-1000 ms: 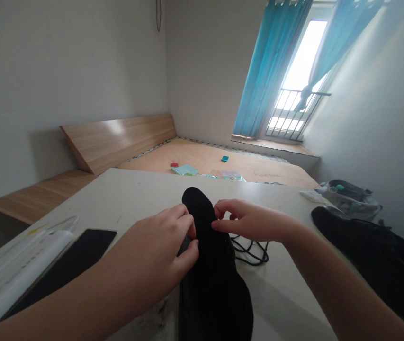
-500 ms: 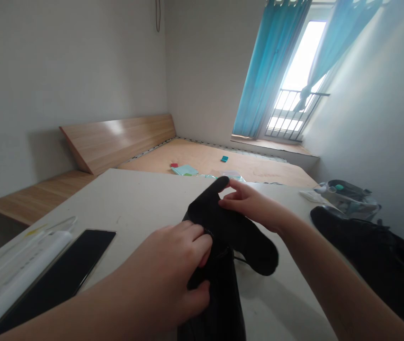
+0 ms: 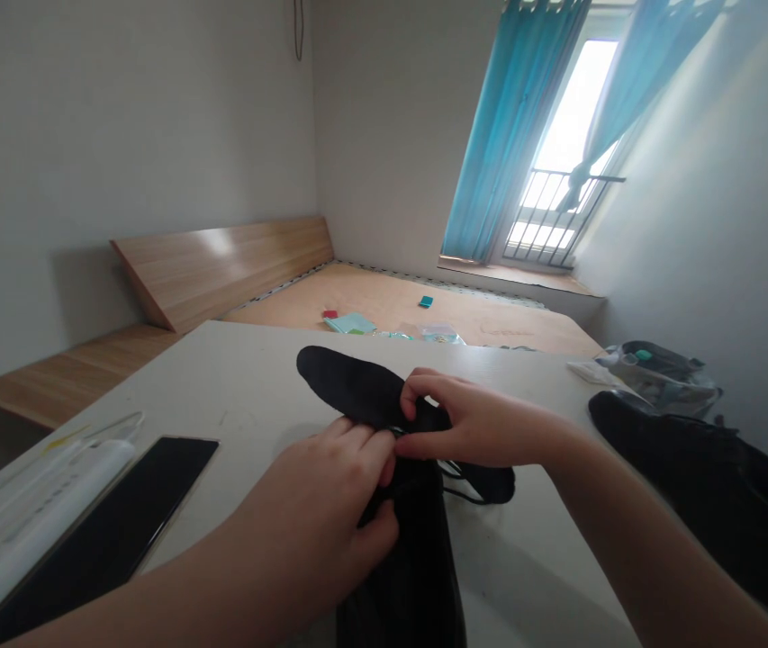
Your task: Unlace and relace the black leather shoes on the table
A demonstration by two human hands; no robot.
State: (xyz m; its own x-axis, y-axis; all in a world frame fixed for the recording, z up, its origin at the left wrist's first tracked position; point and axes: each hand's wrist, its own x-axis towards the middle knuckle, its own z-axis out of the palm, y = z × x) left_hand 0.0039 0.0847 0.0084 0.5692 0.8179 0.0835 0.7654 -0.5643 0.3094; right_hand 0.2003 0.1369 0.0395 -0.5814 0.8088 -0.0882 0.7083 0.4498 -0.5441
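A black lace-up shoe point(image 3: 417, 558) stands at the bottom centre of the white table, its opening partly hidden by my hands. My left hand point(image 3: 343, 486) is closed on the shoe's upper edge. Just beyond, my right hand point(image 3: 465, 418) pinches a flat black insole point(image 3: 349, 382), whose rounded end points to the far left above the table. A second rounded black end point(image 3: 495, 484) shows below my right wrist, beside thin black laces point(image 3: 461, 490). My hand hides whether the two black parts are one piece.
On the white table point(image 3: 248, 387), a dark phone point(image 3: 133, 513) and a white power strip point(image 3: 66, 513) lie at left. Another black shoe point(image 3: 700, 486) is at right, with a plastic bag point(image 3: 667, 378) behind it. A bed point(image 3: 492, 310) with small packets stands beyond.
The insole has swung over from a bent, folded position, so its rounded end now points left. My right hand has moved lower and nearer my left hand, which stays on the shoe.
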